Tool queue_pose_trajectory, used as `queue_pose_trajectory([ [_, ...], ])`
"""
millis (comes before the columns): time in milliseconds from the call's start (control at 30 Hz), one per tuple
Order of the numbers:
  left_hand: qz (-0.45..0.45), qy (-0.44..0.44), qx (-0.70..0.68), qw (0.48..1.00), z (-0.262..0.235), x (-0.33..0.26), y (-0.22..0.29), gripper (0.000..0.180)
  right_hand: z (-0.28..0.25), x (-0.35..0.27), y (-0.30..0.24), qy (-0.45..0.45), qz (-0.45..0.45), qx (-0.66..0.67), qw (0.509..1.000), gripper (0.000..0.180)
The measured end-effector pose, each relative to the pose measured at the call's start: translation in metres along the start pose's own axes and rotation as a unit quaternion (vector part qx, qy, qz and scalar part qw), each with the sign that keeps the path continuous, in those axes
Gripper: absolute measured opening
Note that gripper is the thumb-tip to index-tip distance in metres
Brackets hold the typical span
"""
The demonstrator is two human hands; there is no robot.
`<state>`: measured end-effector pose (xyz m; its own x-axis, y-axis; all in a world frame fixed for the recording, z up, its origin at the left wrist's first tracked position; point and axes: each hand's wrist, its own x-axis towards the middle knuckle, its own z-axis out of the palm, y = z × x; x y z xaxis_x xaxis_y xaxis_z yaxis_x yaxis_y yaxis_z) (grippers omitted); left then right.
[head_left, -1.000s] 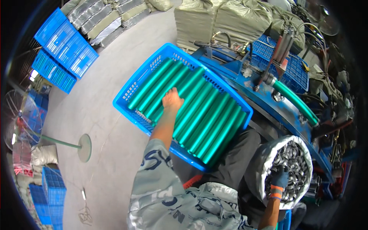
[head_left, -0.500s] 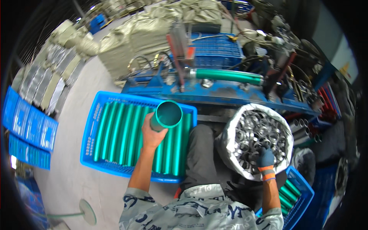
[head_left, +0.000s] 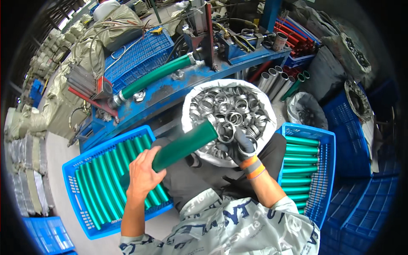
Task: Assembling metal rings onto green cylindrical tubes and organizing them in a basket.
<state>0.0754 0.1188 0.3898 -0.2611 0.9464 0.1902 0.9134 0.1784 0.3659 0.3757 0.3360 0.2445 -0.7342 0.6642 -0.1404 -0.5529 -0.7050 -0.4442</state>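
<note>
My bare left hand (head_left: 143,172) is wrapped round a green metal tube (head_left: 185,145), which slants up and to the right. The tube's far end reaches over the near left part of a white sack (head_left: 196,158). Loose silvery metal rings (head_left: 221,102) fill that sack. On my right hand (head_left: 241,154) is a dark glove with an orange cuff. It is at the sack's near rim, its fingers curled on a metal ring (head_left: 247,148); whether it grips a second ring beside it I cannot make out.
A blue crate (head_left: 80,219) of green tubes stands left of my legs, another blue crate (head_left: 325,170) of tubes to the right. Ahead, a blue machine bench (head_left: 165,91) carries a green tube (head_left: 157,76) between its end fittings. Several upright tubes (head_left: 278,83) stand behind the sack.
My view has swung right. The tube in my left hand has tipped from pointing up at me to slanting right, toward the sack. My right hand has risen from among the rings with a ring.
</note>
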Motion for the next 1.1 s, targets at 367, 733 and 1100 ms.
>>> queue_pose_trajectory([
  [367, -0.008, -0.094, 0.015, 0.995, -0.027, -0.003, 0.02, 0.067, 0.037, -0.01, -0.02, -0.104, -0.059, -0.294, 0.948, 0.105],
  [733, -0.001, -0.092, 0.011, 0.996, -0.019, -0.018, 0.008, 0.069, 0.054, -0.014, -0.041, -0.119, -0.14, -0.536, 0.824, 0.085],
  [1100, 0.007, -0.058, 0.024, 0.998, 0.009, -0.023, -0.001, 0.073, 0.023, -0.003, -0.028, -0.143, -0.072, -0.459, 0.874, 0.09],
])
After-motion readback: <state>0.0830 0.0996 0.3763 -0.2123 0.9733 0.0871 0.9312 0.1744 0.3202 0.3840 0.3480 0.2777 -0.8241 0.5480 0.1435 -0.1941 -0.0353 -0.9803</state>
